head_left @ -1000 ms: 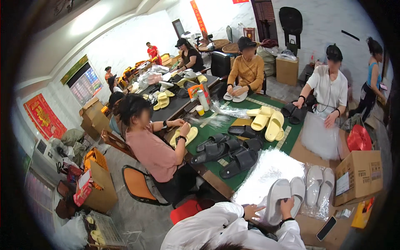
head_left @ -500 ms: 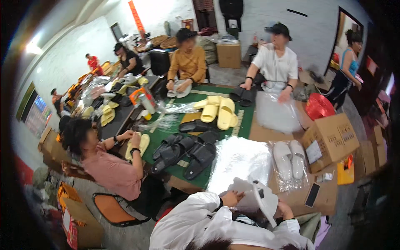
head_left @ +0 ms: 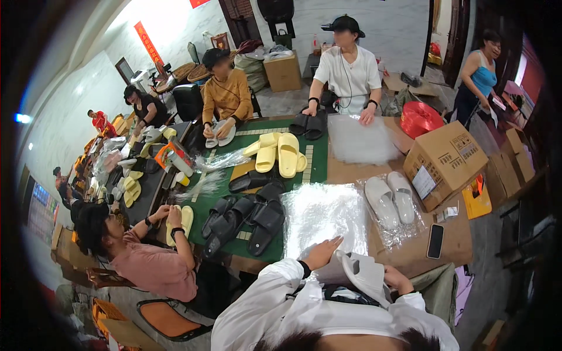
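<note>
Head view: left hand (head_left: 321, 254) has advanced over film (head_left: 325, 212), fingers extended, empty; film seems reachable. Right hand (head_left: 399, 280), curled, grips slippers (head_left: 364, 274).

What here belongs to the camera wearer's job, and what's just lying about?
In the work, apparently:
grey slippers, held by the right hand
shiny plastic, under the left hand
grey pair with clear plastic

Seemingly lying about:
phone
orange packet

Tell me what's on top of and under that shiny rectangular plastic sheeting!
The person's bare left hand lies over the near edge of the shiny plastic sheeting. Brown tabletop shows beside it, but what lies directly underneath is covered, and glare hides detail.
</note>
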`<state>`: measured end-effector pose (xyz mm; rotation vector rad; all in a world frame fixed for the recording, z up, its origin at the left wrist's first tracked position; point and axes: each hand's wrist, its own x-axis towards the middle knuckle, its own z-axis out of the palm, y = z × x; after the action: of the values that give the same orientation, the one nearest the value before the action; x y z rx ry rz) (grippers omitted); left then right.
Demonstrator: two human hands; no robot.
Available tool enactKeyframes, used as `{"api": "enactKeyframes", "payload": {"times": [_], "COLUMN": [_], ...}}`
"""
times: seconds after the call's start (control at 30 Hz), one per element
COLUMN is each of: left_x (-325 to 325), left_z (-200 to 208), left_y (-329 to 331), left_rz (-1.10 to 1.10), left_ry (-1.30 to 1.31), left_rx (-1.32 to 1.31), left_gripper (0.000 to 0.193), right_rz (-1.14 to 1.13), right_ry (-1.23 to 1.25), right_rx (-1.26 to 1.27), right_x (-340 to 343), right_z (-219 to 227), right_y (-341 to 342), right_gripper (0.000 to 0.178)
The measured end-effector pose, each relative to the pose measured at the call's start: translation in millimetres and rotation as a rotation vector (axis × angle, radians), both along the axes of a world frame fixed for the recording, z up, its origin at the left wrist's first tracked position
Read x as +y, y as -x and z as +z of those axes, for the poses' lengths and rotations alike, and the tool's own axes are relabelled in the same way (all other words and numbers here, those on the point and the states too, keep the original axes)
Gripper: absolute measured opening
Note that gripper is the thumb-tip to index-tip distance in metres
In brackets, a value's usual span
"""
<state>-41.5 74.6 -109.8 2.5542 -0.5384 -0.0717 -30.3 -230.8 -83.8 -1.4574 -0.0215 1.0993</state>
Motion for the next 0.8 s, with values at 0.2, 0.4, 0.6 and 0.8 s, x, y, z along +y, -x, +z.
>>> {"api": "enactKeyframes", "payload": {"times": [0.2,0.4,0.6,0.8], "left_x": [-5.9,-14.7,-17.7,-18.0], "left_z": [11.4,8.7,31.5,26.5], "left_y": [4.3,2.8,-5.4,-1.7], "left_rz": [-0.097,-0.041,-0.009,0.029], "left_ry": [0.018,0.075,-0.053,0.033], "left_rx": [-0.023,-0.114,-0.038,-0.092], "left_gripper": [0.074,0.073,0.067,0.074], "right_rz": [-0.073,-0.055,-0.116,0.12], "right_ry": [0.108,0.168,0.151,0.37], "right_rx": [-0.151,-0.328,-0.585,-0.95], "right_x": [19.2,26.6,26.8,38.3], "right_z": [9.3,-9.9,-34.9,-3.3], "right_y": [2.4,-2.0,-2.2,0.1], "right_gripper": [0.023,0.027,0.026,0.027]}}
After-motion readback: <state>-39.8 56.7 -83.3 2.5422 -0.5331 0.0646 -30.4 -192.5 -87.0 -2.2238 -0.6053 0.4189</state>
